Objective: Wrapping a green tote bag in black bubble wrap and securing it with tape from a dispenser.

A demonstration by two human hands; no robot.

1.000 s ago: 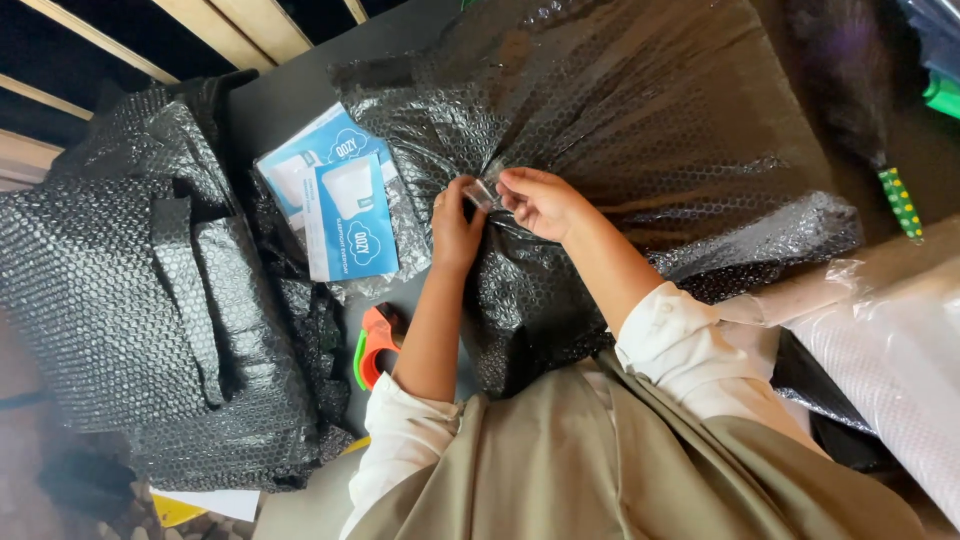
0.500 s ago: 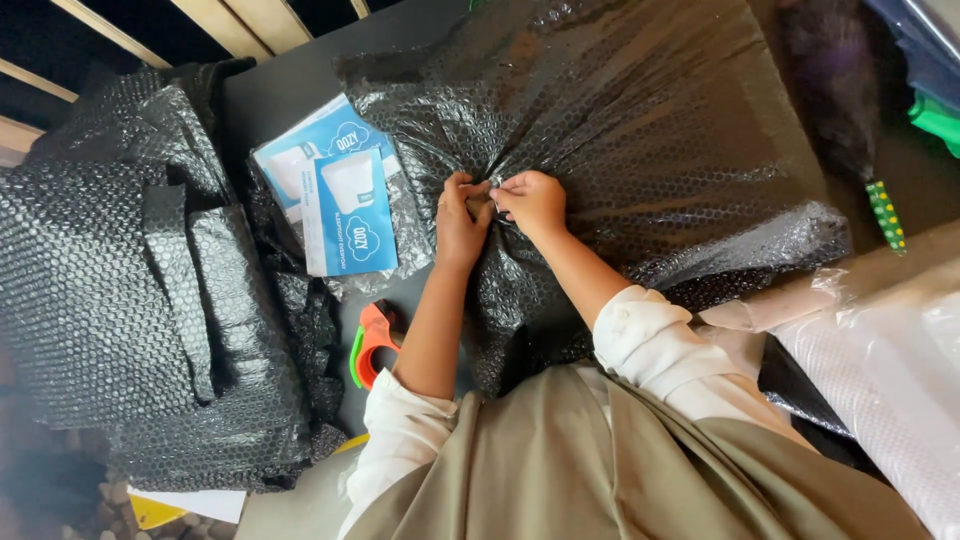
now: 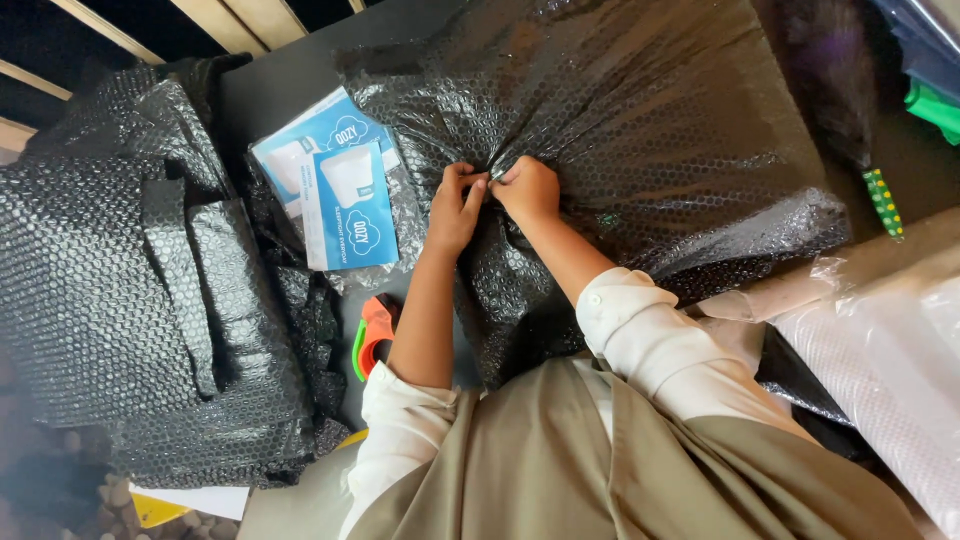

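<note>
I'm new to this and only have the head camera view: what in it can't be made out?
- What lies inside the black bubble wrap bundle: the wrap covers it.
- What the left hand and right hand pinch between them: fingertips hide it.
- Orange and green tape dispenser: partly behind the left forearm.
- Clear bubble wrap roll: cut off by the right edge.
- Yellow object: blurred, cut off at the bottom.

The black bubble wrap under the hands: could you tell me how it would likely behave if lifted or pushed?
The bubble wrap is gathered into creases where the left hand and right hand pinch it, so it is probably floppy. Its glossy film may be somewhat slippery. It looks thin and airy, so likely light.
</note>
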